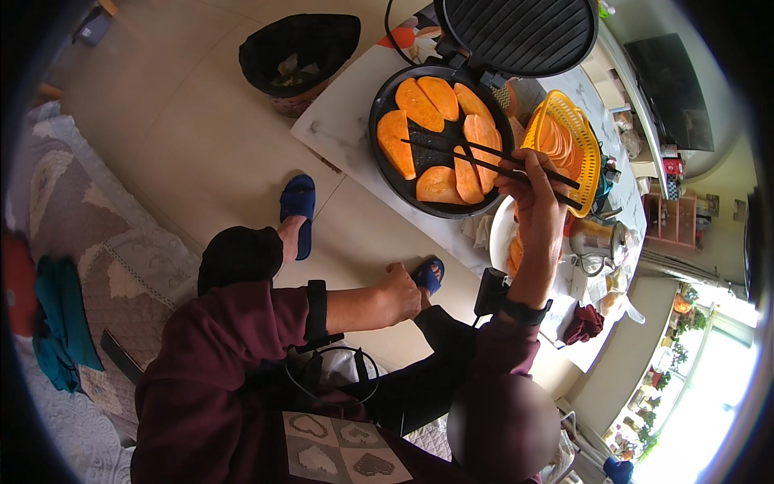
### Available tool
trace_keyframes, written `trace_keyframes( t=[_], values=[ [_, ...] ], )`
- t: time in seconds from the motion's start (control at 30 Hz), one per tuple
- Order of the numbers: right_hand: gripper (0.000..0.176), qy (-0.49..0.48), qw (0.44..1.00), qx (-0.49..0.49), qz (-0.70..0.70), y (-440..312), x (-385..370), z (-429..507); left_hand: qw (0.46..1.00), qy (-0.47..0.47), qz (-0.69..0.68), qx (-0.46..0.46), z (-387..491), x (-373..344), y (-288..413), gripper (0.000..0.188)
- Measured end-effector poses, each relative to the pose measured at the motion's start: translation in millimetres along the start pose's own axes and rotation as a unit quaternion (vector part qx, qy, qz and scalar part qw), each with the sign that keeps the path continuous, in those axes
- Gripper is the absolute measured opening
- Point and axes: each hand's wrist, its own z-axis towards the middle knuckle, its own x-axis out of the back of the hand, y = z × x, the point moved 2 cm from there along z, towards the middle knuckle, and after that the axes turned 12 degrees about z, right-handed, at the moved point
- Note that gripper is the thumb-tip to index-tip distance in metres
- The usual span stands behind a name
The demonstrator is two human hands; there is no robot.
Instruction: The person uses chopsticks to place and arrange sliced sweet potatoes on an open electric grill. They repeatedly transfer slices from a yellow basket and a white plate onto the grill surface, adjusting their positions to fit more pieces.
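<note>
My right hand point(535, 196) holds a pair of dark chopsticks point(453, 155) over a round black electric griddle point(380, 175) with its ridged lid point(520, 36) raised. Several orange slices, apparently sweet potato, lie flat on the griddle. The chopstick tips are near the long slice at the left point(396, 145); contact cannot be told. Beside my right hand stands a yellow plastic basket point(589, 163) of thin orange slices. A white bowl point(499, 233) with more orange pieces is partly hidden behind my right wrist. My left hand point(399, 295) is closed in a fist above the floor, holding nothing visible.
The griddle stands on a marble-patterned table point(332, 121), its cord running off the back. A metal kettle point(595, 239) and plastic bags are farther right. A black-lined bin point(299, 54) stands beyond the table corner. A quilted cover point(121, 242) lies at the left.
</note>
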Motion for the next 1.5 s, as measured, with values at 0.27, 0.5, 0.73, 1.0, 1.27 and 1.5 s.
trace_keyframes(
  t=[0.27, 0.5, 0.73, 1.0, 1.27, 1.5],
  values=[
    [0.022, 0.004, 1.0, 0.023, -0.016, -9, -7, -19, 1.0, 0.011, -0.009, 0.011, -1, 2, 1, 0.033],
    [0.026, -0.012, 0.994, -0.017, -0.105, -18, -2, -26, 0.999, -0.02, -0.03, -0.008, -2, 8, -1, 0.033],
    [0.026, -0.016, 0.992, 0.038, -0.119, -19, -2, -26, 1.0, -0.009, -0.011, -0.007, -5, 7, 0, 0.039],
    [0.022, -0.047, 0.99, 0.031, -0.13, -21, -16, -35, 1.0, -0.013, -0.011, -0.002, -2, 7, 0, 0.039],
    [0.02, -0.065, 0.979, 0.08, -0.173, -5, -39, -36, 0.999, -0.022, -0.024, -0.005, -3, 9, -1, 0.037],
    [0.014, -0.16, 0.955, 0.113, -0.222, 0, -61, -40, 1.0, -0.01, -0.008, -0.002, -3, 6, 2, 0.037]
  ],
)
